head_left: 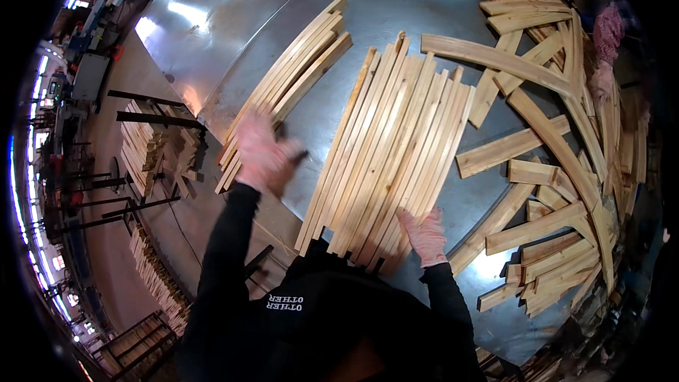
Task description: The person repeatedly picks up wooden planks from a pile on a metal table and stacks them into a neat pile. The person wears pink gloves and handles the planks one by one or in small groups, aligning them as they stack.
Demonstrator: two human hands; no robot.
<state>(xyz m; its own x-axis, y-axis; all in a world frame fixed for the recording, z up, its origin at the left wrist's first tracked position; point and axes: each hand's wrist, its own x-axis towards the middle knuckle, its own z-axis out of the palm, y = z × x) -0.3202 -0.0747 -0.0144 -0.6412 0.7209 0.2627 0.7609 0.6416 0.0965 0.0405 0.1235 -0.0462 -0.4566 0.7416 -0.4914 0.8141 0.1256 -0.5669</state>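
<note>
A wide row of narrow wooden slats point(385, 148) lies side by side on the metal-topped table, its near ends against my body. My right hand point(424, 237), in a pink glove, rests at the row's near right edge with thumb and fingers apart, touching the outer slats. To the left, my gloved left hand point(263, 152) is over the near part of a smaller group of curved wooden strips point(293, 64). Its fingers are smeared by motion, and a small dark shape shows beside the thumb; I cannot make out what it is.
Curved and short wooden pieces point(541, 230) lie in a loose heap on the right of the metal table point(283, 10). Beyond it, a person's pink sleeve point(608, 35) shows. Stacked wood point(145, 145) stands on dark metal racks at the left, below the table.
</note>
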